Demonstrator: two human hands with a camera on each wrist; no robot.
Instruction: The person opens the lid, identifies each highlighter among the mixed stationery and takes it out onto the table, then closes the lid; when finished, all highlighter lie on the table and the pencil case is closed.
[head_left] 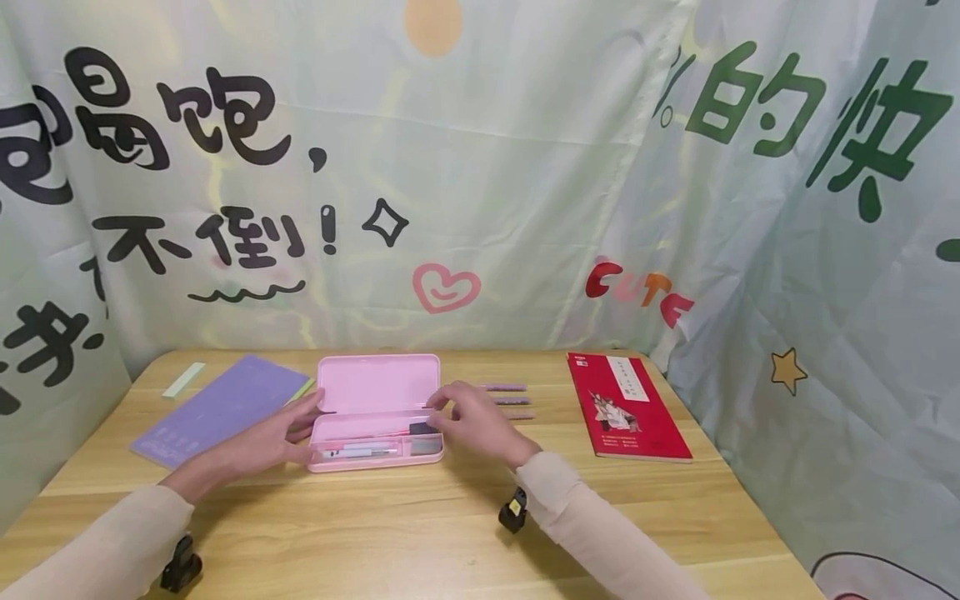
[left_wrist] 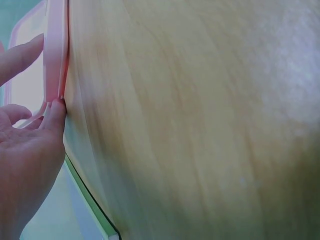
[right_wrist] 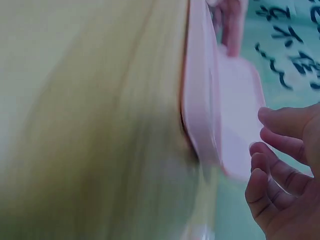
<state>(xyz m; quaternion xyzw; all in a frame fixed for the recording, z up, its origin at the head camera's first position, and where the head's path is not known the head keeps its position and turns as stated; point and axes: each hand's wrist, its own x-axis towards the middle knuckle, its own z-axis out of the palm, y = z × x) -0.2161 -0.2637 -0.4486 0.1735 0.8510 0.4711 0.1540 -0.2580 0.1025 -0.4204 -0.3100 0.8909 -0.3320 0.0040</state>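
Observation:
A pink pencil case (head_left: 378,385) stands with its lid raised. Inside its tray lie a white pen (head_left: 360,451), a thin red stick, a dark-ended item (head_left: 422,428) and a grey block (head_left: 426,447). My left hand (head_left: 266,440) holds the left end, its thumb (left_wrist: 56,116) at the front corner and the other fingers toward the hinge side. My right hand (head_left: 480,419) is over the right end, fingertips above the tray near the hinge. In the right wrist view its fingers (right_wrist: 257,186) are loosely bent with nothing between them.
Three slim pencils (head_left: 510,401) lie right of the case, partly behind my right hand. A purple notebook (head_left: 225,408) is under my left forearm's far side, with a pale green strip (head_left: 183,380) beyond it. A red book (head_left: 630,408) lies at the right. Printed curtains hang behind the wooden table (head_left: 405,533).

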